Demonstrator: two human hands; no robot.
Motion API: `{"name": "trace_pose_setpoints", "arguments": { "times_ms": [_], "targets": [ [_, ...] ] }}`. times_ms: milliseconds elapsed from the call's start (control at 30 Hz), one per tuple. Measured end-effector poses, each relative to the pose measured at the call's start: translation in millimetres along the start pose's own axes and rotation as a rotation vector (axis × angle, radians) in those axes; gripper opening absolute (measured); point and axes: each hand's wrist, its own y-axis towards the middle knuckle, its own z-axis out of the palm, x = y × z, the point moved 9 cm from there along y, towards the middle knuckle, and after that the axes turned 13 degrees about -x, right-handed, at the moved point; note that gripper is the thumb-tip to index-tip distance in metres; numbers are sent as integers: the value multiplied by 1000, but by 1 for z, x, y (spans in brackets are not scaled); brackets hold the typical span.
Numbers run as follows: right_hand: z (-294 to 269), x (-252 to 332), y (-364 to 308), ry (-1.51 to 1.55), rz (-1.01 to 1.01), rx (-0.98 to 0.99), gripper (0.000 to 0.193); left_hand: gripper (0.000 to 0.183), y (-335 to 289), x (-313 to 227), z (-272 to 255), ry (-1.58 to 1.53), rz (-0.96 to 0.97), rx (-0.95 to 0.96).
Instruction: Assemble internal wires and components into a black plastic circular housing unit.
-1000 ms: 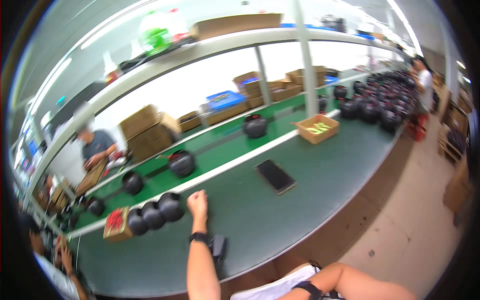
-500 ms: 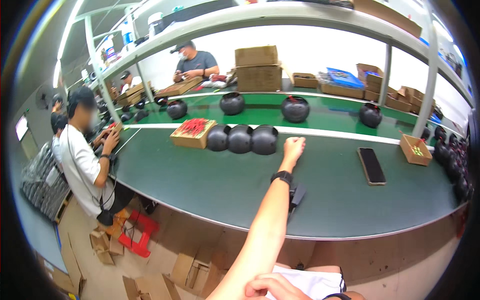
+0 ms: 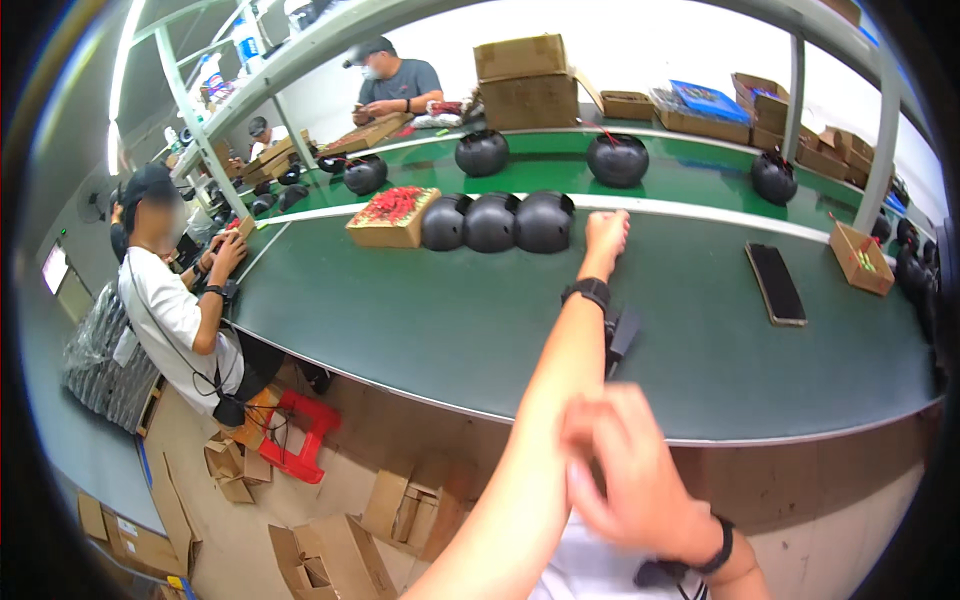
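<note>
My left arm stretches out over the green work surface (image 3: 450, 310), and my left hand (image 3: 605, 243) is closed in a fist. Nothing shows in it. Just left of the fist stand three black hollow round shells (image 3: 543, 222) in a row, apart from it. A dark wristband (image 3: 587, 293) circles that wrist, with a small dark device (image 3: 622, 335) beside it. My right hand (image 3: 632, 470), a little blurred, is at my left forearm with thumb and bent fingers apart. It holds nothing; whether its fingertips touch the skin I cannot tell.
A box of small red parts (image 3: 390, 225) adjoins the shells. A phone (image 3: 775, 285) and a small cardboard box (image 3: 860, 258) lie to the right. More black shells (image 3: 617, 160) stand on the green belt behind. A co-worker (image 3: 180, 290) works at left; cardboard boxes (image 3: 325, 560) litter the floor.
My right hand has risen from the lower edge to my left forearm. The whole view has shifted, and my left fist stays beside the shells.
</note>
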Motion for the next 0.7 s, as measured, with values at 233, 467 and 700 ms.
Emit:
{"name": "trace_pose_setpoints", "arguments": {
  "times_ms": [233, 467, 700],
  "targets": [
    [3, 40, -32, 355, -156, 32, 22, 23, 19, -9, 5, 153, 140, -78],
    [3, 28, -29, 93, -166, 10, 29, 24, 8, -14, 1, 210, 229, -119],
    [-5, 10, -11, 57, -128, -9, 22, 24, 0, -12, -1, 36, 146, -14]
  ]
}}
